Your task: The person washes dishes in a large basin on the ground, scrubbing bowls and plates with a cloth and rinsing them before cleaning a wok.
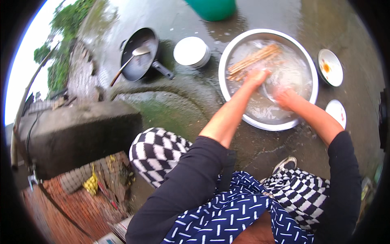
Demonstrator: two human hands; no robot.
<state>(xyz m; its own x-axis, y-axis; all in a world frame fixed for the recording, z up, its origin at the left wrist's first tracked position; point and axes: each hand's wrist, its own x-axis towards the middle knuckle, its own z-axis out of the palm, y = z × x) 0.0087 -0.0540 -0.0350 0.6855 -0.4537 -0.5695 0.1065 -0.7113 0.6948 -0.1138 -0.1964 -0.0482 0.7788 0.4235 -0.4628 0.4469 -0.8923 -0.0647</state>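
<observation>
A wide metal basin (224,88) of cloudy water sits on the wet ground before me, and both my hands are in it. My left hand (257,77) grips the rim of what looks like a pale bowl (269,90), partly under the water. Against the same bowl, my right hand (285,97) is blurred by motion; its fingers are partly hidden. Beside my left hand, a bundle of wooden chopsticks (254,61) lies slanted in the basin, partly above the water.
Left of the basin stand a stack of white bowls (191,52) and a dark wok (143,65) holding a ladle (140,51). Two stained dishes, a bowl (332,68) and a plate (336,113), lie to the right. A green tub (214,9) is beyond. A concrete block (82,134) stands left.
</observation>
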